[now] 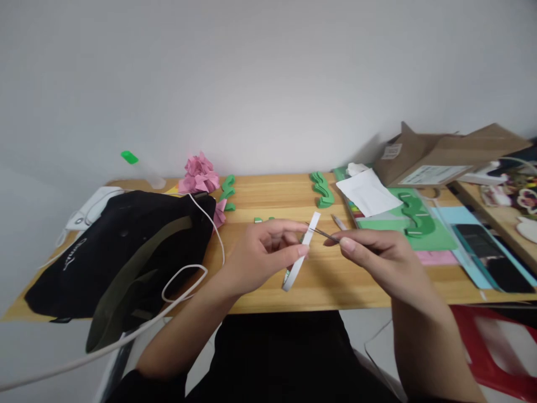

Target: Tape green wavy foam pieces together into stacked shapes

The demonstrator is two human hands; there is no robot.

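Note:
My left hand (274, 252) pinches a narrow roll of white tape (305, 242) between thumb and fingers, tilted above the wooden table. A bit of printed green and white shows along the roll's lower inner side. In my right hand (373, 254) are thin dark tweezers (325, 234), pointing left. Their tips meet or nearly meet the tape's upper part, close to my left index fingertip. Small green pieces (264, 219) lie behind my left hand, partly covered by it. A pen-like tool (339, 222) rests on the table beyond the tweezers.
Wavy green pieces (322, 190) and more green pieces (227, 193) stand toward the wall. Pink paper flowers (199, 173) and a black bag (126, 246) with a white cable (210, 218) fill the left. At right are white paper (369, 193), a cardboard box (440, 157) and a phone (489, 252).

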